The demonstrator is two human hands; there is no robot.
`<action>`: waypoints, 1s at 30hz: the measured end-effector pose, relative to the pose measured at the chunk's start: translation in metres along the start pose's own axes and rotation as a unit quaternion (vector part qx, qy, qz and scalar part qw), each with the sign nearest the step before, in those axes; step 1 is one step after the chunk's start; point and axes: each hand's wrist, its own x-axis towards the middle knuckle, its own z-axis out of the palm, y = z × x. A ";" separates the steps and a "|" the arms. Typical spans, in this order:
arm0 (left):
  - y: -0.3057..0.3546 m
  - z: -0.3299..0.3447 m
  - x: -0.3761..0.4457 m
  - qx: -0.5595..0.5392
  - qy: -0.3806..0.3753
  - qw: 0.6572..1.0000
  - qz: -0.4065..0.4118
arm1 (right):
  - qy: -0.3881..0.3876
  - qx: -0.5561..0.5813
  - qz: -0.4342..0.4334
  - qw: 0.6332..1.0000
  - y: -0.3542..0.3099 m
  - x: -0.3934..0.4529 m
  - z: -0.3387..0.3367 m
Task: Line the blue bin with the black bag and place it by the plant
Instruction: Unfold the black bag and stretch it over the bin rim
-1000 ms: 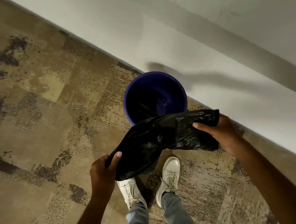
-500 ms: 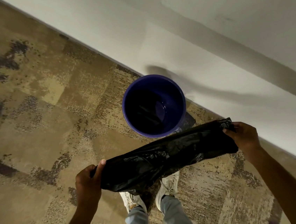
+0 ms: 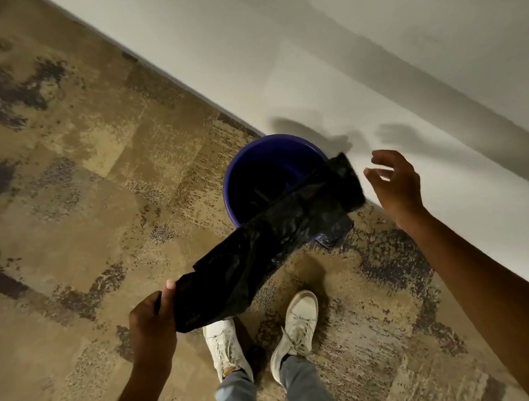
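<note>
The round blue bin (image 3: 252, 156) stands upright on the carpet against the white wall. A black bag (image 3: 262, 249) stretches in the air from lower left to upper right, covering the bin's near right rim. My left hand (image 3: 153, 323) grips the bag's lower left end. My right hand (image 3: 393, 183) hovers just right of the bag's far end with fingers spread, not touching it. No plant is in view.
A white wall (image 3: 372, 58) runs diagonally from top left to lower right, close behind the bin. Patterned brown carpet (image 3: 75, 187) covers the floor to the left. My two white shoes (image 3: 299, 324) stand just below the bag.
My right hand has let go of the bag's right end and opened. The bag's free end now swings up over the bin's rim. My left hand keeps its hold.
</note>
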 end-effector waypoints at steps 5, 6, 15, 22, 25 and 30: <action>0.014 0.022 -0.013 -0.030 0.017 0.999 0.002 | -0.048 -0.044 -0.065 0.996 -0.018 -0.008 0.022; 0.017 0.026 -0.016 -0.039 0.015 0.999 0.007 | -0.064 -0.046 -0.068 0.995 -0.020 -0.015 0.027; 0.016 0.052 -0.029 -0.084 -0.035 0.996 0.008 | -0.270 -0.009 0.006 0.963 -0.026 -0.103 0.092; 0.022 0.054 -0.037 -0.150 -0.109 0.982 -0.034 | -0.366 0.068 0.238 0.897 -0.035 -0.124 0.124; 0.027 0.054 -0.035 -0.135 -0.122 0.982 -0.049 | -0.341 0.129 0.296 0.883 -0.027 -0.122 0.126; 0.030 0.058 -0.026 -0.147 -0.130 0.978 -0.066 | -0.218 0.134 0.233 0.938 -0.011 -0.113 0.107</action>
